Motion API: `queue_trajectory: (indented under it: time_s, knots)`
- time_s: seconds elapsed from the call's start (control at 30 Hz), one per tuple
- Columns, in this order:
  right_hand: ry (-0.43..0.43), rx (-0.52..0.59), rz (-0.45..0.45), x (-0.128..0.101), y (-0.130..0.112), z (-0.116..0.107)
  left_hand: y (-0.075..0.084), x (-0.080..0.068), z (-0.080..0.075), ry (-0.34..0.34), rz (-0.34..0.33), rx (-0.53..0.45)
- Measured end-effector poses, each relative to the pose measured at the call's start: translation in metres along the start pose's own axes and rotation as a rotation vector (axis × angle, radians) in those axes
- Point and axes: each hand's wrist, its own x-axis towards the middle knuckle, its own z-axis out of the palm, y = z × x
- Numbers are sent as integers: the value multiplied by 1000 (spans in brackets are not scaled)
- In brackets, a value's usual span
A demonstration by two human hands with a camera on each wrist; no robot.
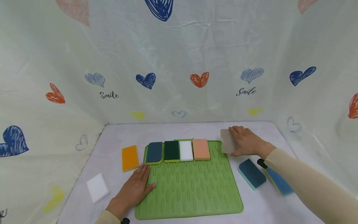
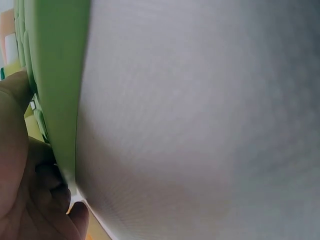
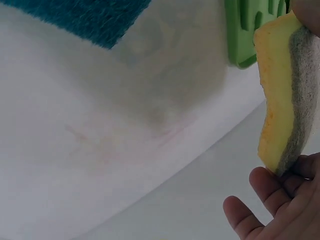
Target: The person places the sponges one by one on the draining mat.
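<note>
The white tabletop (image 1: 184, 130) carries a green ribbed mat (image 1: 193, 186). At its far edge four sponges lie in a row. My left hand (image 1: 135, 186) rests flat with spread fingers on the near left corner of the mat. My right hand (image 1: 246, 141) grips a yellow sponge with grey scouring side (image 3: 280, 95), lifted off the tabletop just beside the right far corner of the mat.

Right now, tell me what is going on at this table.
A person is lining sponges up along the far edge of a green mat. Four sit in a row there already. The right hand grips a grey-and-yellow sponge just off the mat's far right corner, while the left hand rests flat on the mat's left edge.
</note>
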Motion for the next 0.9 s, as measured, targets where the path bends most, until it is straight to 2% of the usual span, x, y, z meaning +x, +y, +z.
queue_trajectory:
  time_s: [0.37, 0.9]
  knots:
    - [-96, 59, -26, 14, -24, 18, 1, -1, -2, -14, -9, 9]
    - [-248, 125, 41, 27, -38, 28, 0, -1, -1, -14, -20, -19]
